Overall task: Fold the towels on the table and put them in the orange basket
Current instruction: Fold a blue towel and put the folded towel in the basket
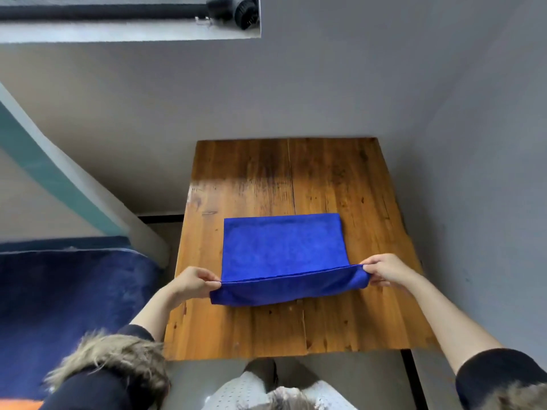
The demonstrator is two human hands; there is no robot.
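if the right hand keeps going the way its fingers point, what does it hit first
The right hand points left along the blue towel's lifted edge, so it would likely meet the towel's own cloth first, then the left hand.

Single head cam, wide-angle, looking steeply down.
Close above the wooden table (325, 179); wall ahead, wearer's legs at bottom edge.

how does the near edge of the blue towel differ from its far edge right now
The near edge of the blue towel is lifted off the table, pinched at its corners by the left hand and right hand; the far edge lies flat, untouched. The near edge sags; the far edge runs straight.
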